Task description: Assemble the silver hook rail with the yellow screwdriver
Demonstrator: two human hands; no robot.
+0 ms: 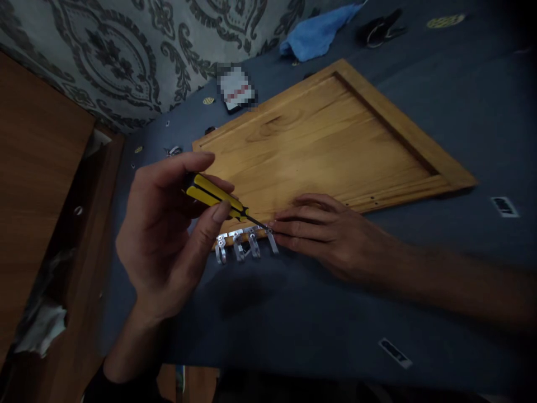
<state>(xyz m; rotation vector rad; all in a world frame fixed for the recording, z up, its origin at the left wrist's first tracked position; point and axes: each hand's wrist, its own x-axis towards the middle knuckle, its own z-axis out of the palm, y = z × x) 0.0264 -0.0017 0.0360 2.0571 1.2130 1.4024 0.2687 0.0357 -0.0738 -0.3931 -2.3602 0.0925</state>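
My left hand is wrapped around the handle of a yellow and black screwdriver, thumb along its side. The shaft slants down to the right, its tip at the right end of a silver hook rail. That rail, with several metal hooks, lies along the near edge of a framed wooden panel. My right hand rests palm down at this edge. Its thumb and finger ends come together beside the screwdriver tip; whatever they pinch there is hidden.
A blue cloth and a black tool lie beyond the panel on the dark table covering. Near the patterned wall sits a white and black box, partly blurred out. Wooden furniture stands close on the left.
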